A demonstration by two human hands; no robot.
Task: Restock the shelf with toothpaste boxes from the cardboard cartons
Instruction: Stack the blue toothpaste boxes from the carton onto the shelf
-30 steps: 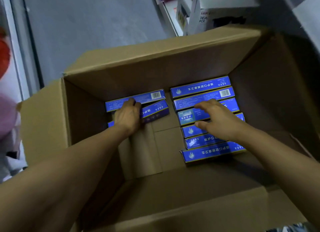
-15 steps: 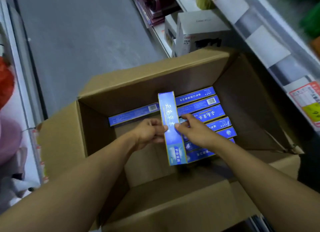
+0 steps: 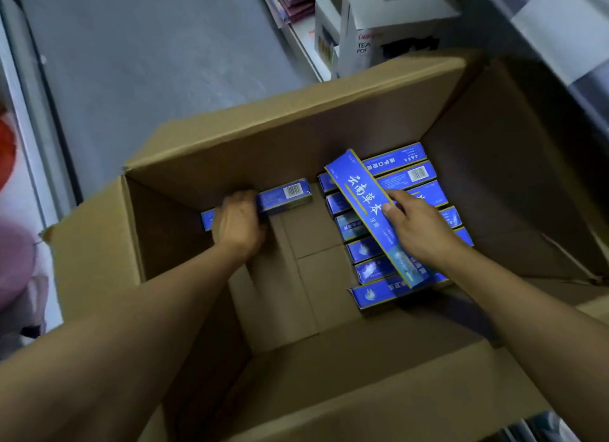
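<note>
Cardboard carton (image 3: 99, 260) stands open on the floor beside the shelf (image 3: 306, 46), nearly emptied. A row of blue toothpaste boxes (image 3: 369, 270) lies along its right side. The right hand (image 3: 418, 230) pinches one lifted box (image 3: 365, 211), tilted above that row; held by thumb and fingertips near its middle, it could pivot and slip back down. The left hand (image 3: 237, 224) grips the lone box (image 3: 283, 197) against the far wall; its end may snag on that wall as it comes up.
</note>
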